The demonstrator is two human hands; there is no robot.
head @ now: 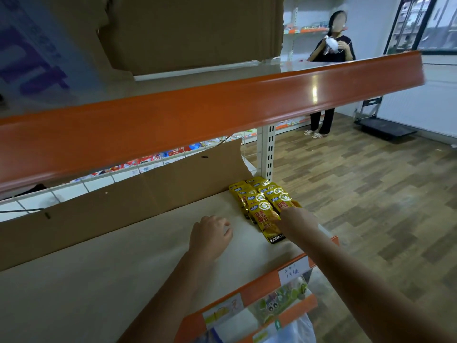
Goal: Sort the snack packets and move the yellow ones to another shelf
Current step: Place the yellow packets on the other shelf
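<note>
From where I watch, most of the placing looks done on this shelf (123, 263). A batch of yellow packets (262, 201) lies in two overlapping rows at the shelf's far right end, just beside the white upright (268, 149) and against the cardboard (148, 194) that backs the shelf. The packets are flat, label up, shingled toward me, and the nearest one reaches close to the orange front rail (291, 271).

My right hand (294, 216) rests on the nearest packets of the right row. Its fingers reach forward onto the foil, but their tips are hidden by the hand itself, so I cannot tell whether they pinch a packet or only press it flat. I judge it is setting down or straightening the latest one. My left hand (210, 235) lies on the bare shelf well left of the packets, fingers curled under loosely and holding nothing.

What is left is hard to gauge. Behind the wire mesh (103, 177) I see red, white and blue packets on another shelf, too blurred to pick out any yellow among them. If any remain there, more trips are needed; the rest of this shelf has room for them.
</note>
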